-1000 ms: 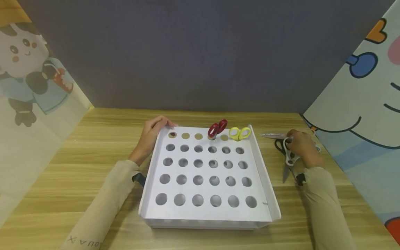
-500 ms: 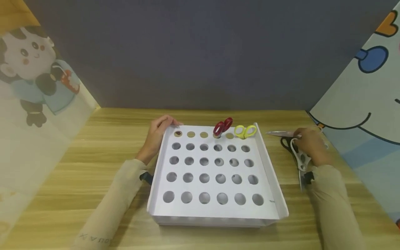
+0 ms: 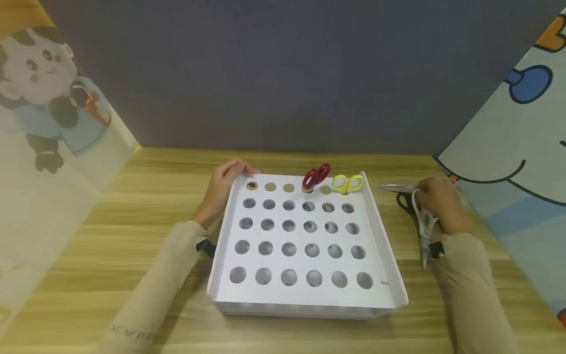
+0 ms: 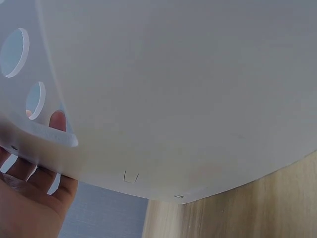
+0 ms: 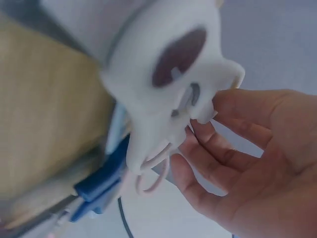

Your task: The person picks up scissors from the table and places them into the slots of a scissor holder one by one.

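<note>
My left hand (image 3: pixel 217 191) grips the far left corner of a white rack (image 3: pixel 300 264) with rows of round holes. In the left wrist view, that hand's (image 4: pixel 34 203) fingers curl at the edge of the rack's panel (image 4: pixel 148 99). Right of the rack, my right hand (image 3: pixel 442 201) holds white-handled scissors (image 3: pixel 423 223), their blades pointing toward the table's near side. The right wrist view shows the fingers of this hand (image 5: pixel 267 158) at the white handle (image 5: pixel 143 94). Red-handled scissors (image 3: pixel 315 173) and yellow-handled scissors (image 3: pixel 349 188) stand in the rack's far row.
Beside the right hand lie a silver blade (image 3: pixel 395 188) pointing left and a black handle (image 3: pixel 409 206). A blue handle (image 5: pixel 101 181) shows in the right wrist view. A grey panel (image 3: pixel 283 78) rises behind the wooden table (image 3: pixel 110 221), with printed panels at both sides.
The white-handled scissors have swung with the right hand, and their blades now line up together. The left hand keeps its place on the rack's corner. The head view has shifted slightly.
</note>
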Demonstrator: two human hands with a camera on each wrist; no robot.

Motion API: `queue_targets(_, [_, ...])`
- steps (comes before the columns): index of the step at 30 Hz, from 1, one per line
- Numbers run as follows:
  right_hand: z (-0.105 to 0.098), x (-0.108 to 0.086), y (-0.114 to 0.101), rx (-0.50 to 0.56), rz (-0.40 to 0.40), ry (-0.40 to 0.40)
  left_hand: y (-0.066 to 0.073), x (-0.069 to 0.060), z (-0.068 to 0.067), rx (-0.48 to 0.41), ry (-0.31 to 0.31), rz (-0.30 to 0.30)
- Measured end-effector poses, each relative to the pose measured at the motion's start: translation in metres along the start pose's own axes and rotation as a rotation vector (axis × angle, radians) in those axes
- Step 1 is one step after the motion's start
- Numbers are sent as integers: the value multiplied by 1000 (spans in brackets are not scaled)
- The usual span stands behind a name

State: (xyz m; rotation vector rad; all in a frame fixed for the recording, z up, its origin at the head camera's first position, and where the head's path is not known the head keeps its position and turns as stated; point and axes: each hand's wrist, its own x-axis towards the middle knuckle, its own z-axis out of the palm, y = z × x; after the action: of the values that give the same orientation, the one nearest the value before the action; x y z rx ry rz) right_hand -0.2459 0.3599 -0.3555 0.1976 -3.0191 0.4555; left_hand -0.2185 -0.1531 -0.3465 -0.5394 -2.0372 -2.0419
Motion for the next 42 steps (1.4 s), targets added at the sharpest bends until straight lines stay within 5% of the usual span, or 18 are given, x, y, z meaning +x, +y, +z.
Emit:
queue_targets(19, [-20,-6,-37,99,-59,240,-1,-1,-6,40,-5,17])
queue_targets(32, [-39,-12,-53,141,-83,228,-2,0,-5,18,-4,10])
queue_targets(42, [-52,-16,-69,210,-142,338,-1,1,-1,4,-9,4])
